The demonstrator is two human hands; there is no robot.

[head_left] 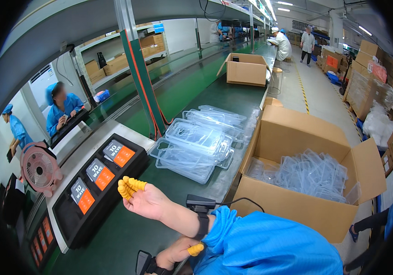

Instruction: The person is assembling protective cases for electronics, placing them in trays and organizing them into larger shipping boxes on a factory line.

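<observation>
My right hand (145, 200) is stretched over the green bench with yellow cots on its fingers. Those fingers are bent and bunched together, and I see nothing in them. It is nearest to a black tray (109, 195) holding three grey-and-orange packages (99, 174), apart from it. Lower down, close to my body, is my left hand (178, 253), with one yellow-capped finger showing; its other fingers are hidden. Beyond the right hand lies a loose pile of clear plastic trays (201, 144). Both wrists carry black straps with small devices.
An open cardboard box (292, 183) full of clear plastic pieces stands at my right. Another carton (246, 69) sits farther along the bench. A green post (144, 82) rises beyond the tray. A pink fan (40, 168) and a co-worker in blue (62, 107) are across the line.
</observation>
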